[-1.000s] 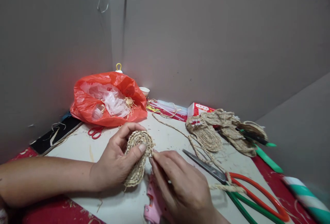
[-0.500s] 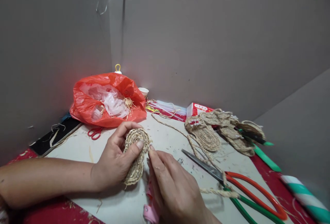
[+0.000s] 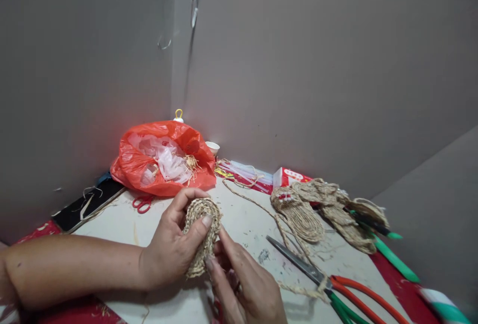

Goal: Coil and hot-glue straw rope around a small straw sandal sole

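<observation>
A small oval sole of coiled, braided straw [image 3: 202, 259] is held upright over the table. My left hand [image 3: 175, 244] is closed round its left side, thumb pressed across the front and fingers behind. My right hand [image 3: 248, 279] is at the sole's lower right edge, its thumb and forefinger gripping that edge. Something pinkish-red shows partly under my right palm, too hidden to name. To the right of it runs a braided straw cord [image 3: 298, 290], its end by the large scissors [image 3: 324, 280] with red and green handles.
A red plastic bag [image 3: 168, 130] with white plastic and straw stands at the back left. Small red scissors [image 3: 142, 203] and a dark phone-like slab [image 3: 87, 204] lie nearby. Woven straw soles [image 3: 302, 219] are piled at the right, by a red-and-white box [image 3: 293, 177]. Grey walls close off the back.
The view has tilted up, so everything sits lower in the picture. My right thumb has come round to the sole's lower right edge; my left hand keeps its hold.
</observation>
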Motion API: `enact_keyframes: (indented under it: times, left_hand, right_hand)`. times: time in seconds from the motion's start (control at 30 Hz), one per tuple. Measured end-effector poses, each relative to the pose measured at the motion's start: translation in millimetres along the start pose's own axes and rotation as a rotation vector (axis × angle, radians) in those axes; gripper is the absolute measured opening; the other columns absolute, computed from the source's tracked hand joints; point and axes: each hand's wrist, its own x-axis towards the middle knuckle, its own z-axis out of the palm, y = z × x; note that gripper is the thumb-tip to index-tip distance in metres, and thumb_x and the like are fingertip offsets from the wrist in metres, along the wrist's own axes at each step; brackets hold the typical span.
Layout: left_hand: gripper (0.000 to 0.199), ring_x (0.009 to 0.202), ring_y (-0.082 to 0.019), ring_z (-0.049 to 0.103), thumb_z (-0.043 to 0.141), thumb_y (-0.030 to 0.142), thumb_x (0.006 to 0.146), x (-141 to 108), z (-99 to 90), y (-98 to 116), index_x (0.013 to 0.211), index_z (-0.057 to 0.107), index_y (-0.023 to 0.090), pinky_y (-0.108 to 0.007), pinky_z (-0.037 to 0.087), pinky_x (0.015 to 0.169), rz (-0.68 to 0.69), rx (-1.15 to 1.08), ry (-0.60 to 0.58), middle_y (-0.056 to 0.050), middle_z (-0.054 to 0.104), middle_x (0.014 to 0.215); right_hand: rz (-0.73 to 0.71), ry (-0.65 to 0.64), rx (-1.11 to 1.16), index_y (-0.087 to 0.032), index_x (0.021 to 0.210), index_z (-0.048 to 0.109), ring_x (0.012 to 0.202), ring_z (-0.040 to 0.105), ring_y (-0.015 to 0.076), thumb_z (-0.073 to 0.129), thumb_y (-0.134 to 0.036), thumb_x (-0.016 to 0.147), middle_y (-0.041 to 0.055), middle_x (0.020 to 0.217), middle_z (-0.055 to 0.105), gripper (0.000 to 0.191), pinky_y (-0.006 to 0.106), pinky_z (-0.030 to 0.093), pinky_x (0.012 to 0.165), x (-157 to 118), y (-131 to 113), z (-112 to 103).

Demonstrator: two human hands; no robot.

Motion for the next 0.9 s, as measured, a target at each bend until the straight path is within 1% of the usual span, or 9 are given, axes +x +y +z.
enact_keyframes:
  times: [0.13,0.23,0.33,0.47,0.57,0.67,0.73,0.8,0.9]
  left_hand:
    - [0.021,0.075,-0.013,0.05,0.055,0.025,0.091,-1,-0.2,-1,0.11,0.049,0.024,-0.025,0.044,0.07,0.034,0.01,0.006,0.001,0.053,0.089]
    - [0.019,0.075,-0.014,0.049,0.054,0.023,0.089,0,0.2,-1,0.108,0.05,0.022,-0.025,0.043,0.069,0.112,0.016,0.031,0.001,0.052,0.085]
    - [0.021,0.074,-0.014,0.049,0.052,0.021,0.087,3,-0.1,1,0.108,0.05,0.022,-0.025,0.044,0.069,0.172,-0.016,0.041,0.002,0.052,0.083]
    - [0.021,0.074,-0.015,0.049,0.051,0.021,0.087,7,-2.9,5,0.108,0.049,0.022,-0.027,0.044,0.071,0.221,-0.025,0.057,0.001,0.052,0.085]
    - [0.02,0.073,-0.015,0.05,0.052,0.022,0.087,9,-6.1,10,0.107,0.048,0.022,-0.028,0.044,0.072,0.213,-0.066,0.053,0.002,0.052,0.083]
    - [0.022,0.073,-0.014,0.051,0.053,0.022,0.087,11,-10.6,17,0.108,0.047,0.023,-0.028,0.045,0.072,0.181,-0.115,-0.012,0.002,0.053,0.082]
    - [0.028,0.078,-0.015,0.053,0.056,0.023,0.085,14,-15.1,23,0.112,0.047,0.023,-0.029,0.045,0.075,0.166,-0.111,-0.113,0.001,0.055,0.087]
    - [0.035,0.086,-0.018,0.055,0.059,0.026,0.084,21,-20.7,28,0.117,0.047,0.021,-0.03,0.045,0.079,0.156,-0.088,-0.222,-0.002,0.057,0.092]
    - [0.04,0.088,-0.018,0.054,0.055,0.039,0.088,36,-29.3,35,0.122,0.047,0.02,-0.031,0.046,0.078,0.139,-0.092,-0.193,-0.004,0.054,0.097]
  right_hand:
    - [0.181,0.067,0.152,-0.018,0.135,0.054,0.063,0.068,0.0135,0.057,-0.009,0.087,0.0055,0.085,0.07,0.048,0.019,0.057,0.055,-10,1,12]
    - [0.356,0.164,0.213,-0.018,0.123,0.066,0.069,0.07,0.0155,0.06,-0.021,0.089,0.0089,0.09,0.073,0.035,0.018,0.057,0.054,-15,3,23]
    - [0.489,0.216,0.248,-0.017,0.118,0.071,0.073,0.072,0.0184,0.065,-0.034,0.086,0.0119,0.1,0.076,0.036,0.022,0.059,0.06,-13,3,28]
    - [0.701,0.215,0.33,-0.017,0.115,0.073,0.063,0.069,0.018,0.069,-0.046,0.081,0.0094,0.09,0.077,0.046,0.026,0.059,0.058,6,-14,23]
    - [0.853,0.19,0.42,-0.015,0.117,0.072,0.059,0.067,0.0172,0.074,-0.047,0.076,0.009,0.089,0.077,0.052,0.028,0.059,0.056,23,-31,16]
    - [0.914,0.191,0.453,-0.015,0.118,0.071,0.081,0.072,0.0237,0.076,-0.045,0.074,0.0125,0.108,0.075,0.054,0.032,0.061,0.068,32,-41,13]
    - [0.935,0.241,0.441,-0.017,0.12,0.07,0.1,0.069,0.0275,0.076,-0.044,0.074,0.0124,0.119,0.072,0.054,0.035,0.059,0.081,32,-41,11]
    - [0.95,0.291,0.426,-0.018,0.12,0.069,0.11,0.066,0.0287,0.076,-0.042,0.075,0.0115,0.123,0.07,0.052,0.038,0.056,0.09,28,-37,8]
    - [0.948,0.35,0.426,-0.02,0.12,0.069,0.112,0.064,0.0293,0.076,-0.041,0.075,0.0105,0.123,0.07,0.051,0.042,0.053,0.093,24,-32,0]
